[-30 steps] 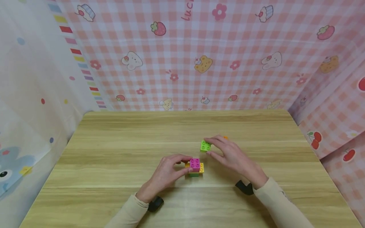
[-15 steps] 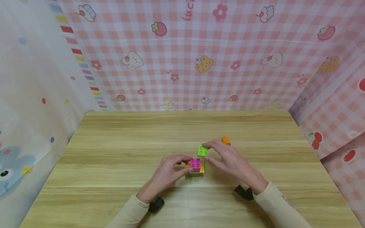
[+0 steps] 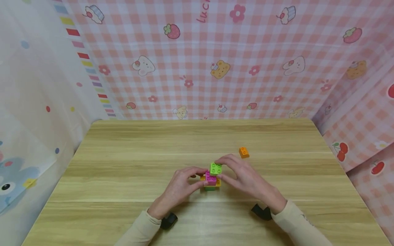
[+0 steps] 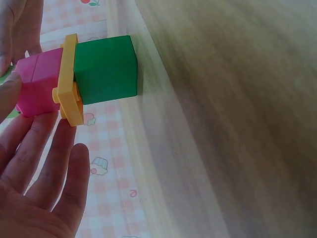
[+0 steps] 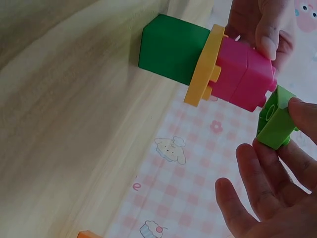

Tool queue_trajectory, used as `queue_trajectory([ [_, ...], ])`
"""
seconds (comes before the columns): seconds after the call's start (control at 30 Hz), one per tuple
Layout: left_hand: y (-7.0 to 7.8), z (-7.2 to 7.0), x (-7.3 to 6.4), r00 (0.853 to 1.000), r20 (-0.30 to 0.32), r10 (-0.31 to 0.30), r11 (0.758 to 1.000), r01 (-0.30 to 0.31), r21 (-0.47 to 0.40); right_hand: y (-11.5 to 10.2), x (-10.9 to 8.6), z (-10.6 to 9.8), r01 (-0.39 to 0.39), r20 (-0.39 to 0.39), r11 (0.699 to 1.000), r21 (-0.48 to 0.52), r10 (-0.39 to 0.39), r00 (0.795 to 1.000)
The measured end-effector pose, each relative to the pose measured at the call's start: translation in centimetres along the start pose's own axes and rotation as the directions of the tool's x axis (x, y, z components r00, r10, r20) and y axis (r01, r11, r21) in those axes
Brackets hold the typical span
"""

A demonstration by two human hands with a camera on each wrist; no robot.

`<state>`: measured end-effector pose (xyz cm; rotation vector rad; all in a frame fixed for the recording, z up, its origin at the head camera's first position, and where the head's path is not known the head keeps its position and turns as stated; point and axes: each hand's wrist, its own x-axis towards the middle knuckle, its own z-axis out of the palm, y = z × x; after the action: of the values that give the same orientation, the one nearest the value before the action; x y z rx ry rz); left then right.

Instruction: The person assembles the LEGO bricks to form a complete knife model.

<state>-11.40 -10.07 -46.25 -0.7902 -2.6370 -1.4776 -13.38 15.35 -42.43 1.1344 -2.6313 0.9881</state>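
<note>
A stack of toy building bricks stands on the table: a dark green brick (image 4: pixel 106 69) at the bottom, a yellow plate (image 5: pixel 202 72) over it, and pink bricks (image 5: pixel 240 74) with a seam between them on top. My left hand (image 3: pixel 178 186) pinches the pink part between thumb and fingers. My right hand (image 3: pixel 244 176) pinches a light green brick (image 3: pixel 215 169) by its sides. In the right wrist view this brick's hollow underside faces the pink studs, tilted, with its lower edge close to them. It overlaps the pink top in the head view.
A small orange brick (image 3: pixel 244 152) lies on the wooden table (image 3: pixel 147 143) beyond the right hand. Black wrist straps (image 3: pixel 168 221) show under both forearms. A pink checked cloth (image 3: pixel 191 51) hangs behind the table's far edge.
My right hand has brought the light green brick toward me and left, from behind the stack to over the pink top. The orange brick has come fully into sight. The left hand stays put.
</note>
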Motion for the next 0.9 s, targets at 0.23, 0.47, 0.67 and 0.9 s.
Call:
queue_trajectory([
  [0.23,0.04,0.06,0.09,1.000,-0.014,0.024,1.000,-0.024,0.013,-0.07,-0.09,0.46,0.043,0.002,0.999,-0.002,-0.043,0.999],
  [0.47,0.07,0.01,0.00,1.000,-0.012,0.024,1.000,-0.024,0.016,-0.31,-0.17,0.63,0.043,0.028,0.999,0.025,-0.044,0.999],
  [0.67,0.00,0.05,0.02,0.999,-0.013,0.030,0.999,-0.030,0.015,-0.48,-0.08,0.64,0.059,0.039,0.998,0.019,-0.060,0.997],
  [0.9,-0.08,0.16,0.15,0.997,-0.030,0.064,0.998,-0.063,0.024,-0.62,0.05,0.68,0.084,0.047,0.996,0.005,-0.084,0.995],
])
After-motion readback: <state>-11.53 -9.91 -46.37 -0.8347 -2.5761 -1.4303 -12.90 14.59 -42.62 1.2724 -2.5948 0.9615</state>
